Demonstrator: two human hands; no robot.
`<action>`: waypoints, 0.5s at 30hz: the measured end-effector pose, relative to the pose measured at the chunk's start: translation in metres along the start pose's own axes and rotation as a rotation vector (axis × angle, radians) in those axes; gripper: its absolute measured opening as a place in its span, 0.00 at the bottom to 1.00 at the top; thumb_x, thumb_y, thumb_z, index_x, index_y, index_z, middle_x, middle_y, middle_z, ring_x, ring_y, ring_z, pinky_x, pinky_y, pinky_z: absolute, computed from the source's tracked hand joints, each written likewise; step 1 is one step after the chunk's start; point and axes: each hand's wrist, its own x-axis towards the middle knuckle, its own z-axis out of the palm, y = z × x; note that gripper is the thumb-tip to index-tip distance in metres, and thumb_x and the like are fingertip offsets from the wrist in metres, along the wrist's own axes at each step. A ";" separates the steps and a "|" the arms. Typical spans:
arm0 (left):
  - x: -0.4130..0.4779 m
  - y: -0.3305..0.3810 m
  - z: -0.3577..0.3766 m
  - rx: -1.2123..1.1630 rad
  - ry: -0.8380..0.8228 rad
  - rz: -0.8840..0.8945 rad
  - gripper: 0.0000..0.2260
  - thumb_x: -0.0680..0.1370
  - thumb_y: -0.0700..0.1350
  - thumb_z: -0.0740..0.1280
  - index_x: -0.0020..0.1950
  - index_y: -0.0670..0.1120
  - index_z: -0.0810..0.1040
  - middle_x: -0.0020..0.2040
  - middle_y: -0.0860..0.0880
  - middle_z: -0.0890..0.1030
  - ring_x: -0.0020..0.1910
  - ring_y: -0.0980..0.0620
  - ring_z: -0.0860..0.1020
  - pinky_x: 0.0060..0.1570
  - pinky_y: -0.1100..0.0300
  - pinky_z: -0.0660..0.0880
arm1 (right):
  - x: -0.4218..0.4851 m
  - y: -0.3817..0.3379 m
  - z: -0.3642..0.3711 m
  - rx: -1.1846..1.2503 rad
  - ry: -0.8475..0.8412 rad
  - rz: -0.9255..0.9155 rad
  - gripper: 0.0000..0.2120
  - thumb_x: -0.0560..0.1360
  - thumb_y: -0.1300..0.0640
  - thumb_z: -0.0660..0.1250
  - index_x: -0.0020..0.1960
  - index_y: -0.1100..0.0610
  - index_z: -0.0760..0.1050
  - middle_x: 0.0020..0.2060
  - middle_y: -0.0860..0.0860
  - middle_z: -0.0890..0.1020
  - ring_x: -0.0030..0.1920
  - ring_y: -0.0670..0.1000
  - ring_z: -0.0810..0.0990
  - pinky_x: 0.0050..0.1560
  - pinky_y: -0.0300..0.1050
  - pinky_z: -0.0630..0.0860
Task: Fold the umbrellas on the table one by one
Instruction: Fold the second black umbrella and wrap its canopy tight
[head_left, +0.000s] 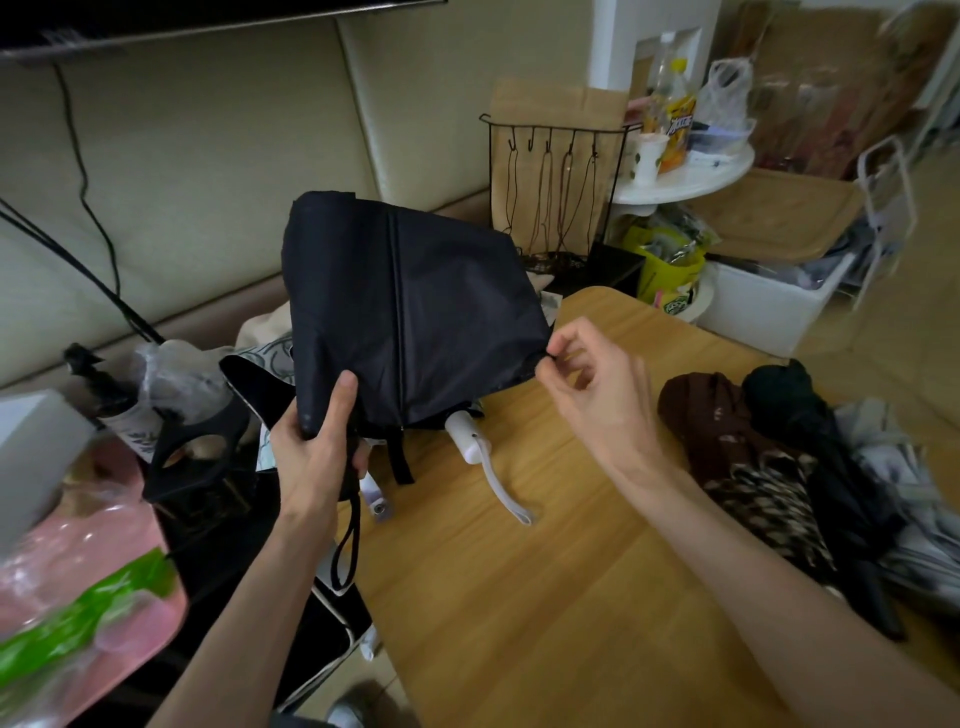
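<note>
Holding a black fabric folding umbrella (415, 312) above the light wooden table's (519, 597) far left.
My left hand (311, 447) grips its near corner; my right hand (592, 395) pinches the right hem, canopy slack and matte.

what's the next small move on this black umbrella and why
Probably draw the pinched corner toward the left hand, laying that panel flat. The right hand pinches the black fabric umbrella at its right corner, the left grips its lower left, and the canopy is spread.
</note>
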 end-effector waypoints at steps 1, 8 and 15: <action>0.000 0.000 0.001 -0.001 0.001 0.004 0.21 0.79 0.60 0.72 0.46 0.43 0.73 0.33 0.41 0.70 0.23 0.50 0.68 0.22 0.59 0.69 | -0.002 0.001 0.001 -0.093 0.056 -0.074 0.07 0.76 0.58 0.75 0.48 0.54 0.77 0.39 0.44 0.82 0.36 0.44 0.80 0.38 0.42 0.77; -0.002 0.001 0.004 -0.033 0.018 -0.016 0.19 0.79 0.58 0.72 0.42 0.45 0.70 0.31 0.44 0.69 0.22 0.49 0.68 0.21 0.58 0.68 | -0.008 0.008 0.003 -0.277 0.250 -0.298 0.09 0.79 0.60 0.67 0.41 0.57 0.71 0.35 0.47 0.73 0.32 0.46 0.69 0.32 0.37 0.65; -0.003 0.002 0.008 -0.089 0.025 -0.028 0.19 0.79 0.57 0.73 0.42 0.46 0.70 0.33 0.45 0.68 0.23 0.49 0.67 0.22 0.58 0.67 | -0.009 0.013 0.005 -0.186 0.373 -0.346 0.04 0.82 0.62 0.69 0.53 0.63 0.80 0.38 0.49 0.81 0.34 0.44 0.78 0.36 0.39 0.80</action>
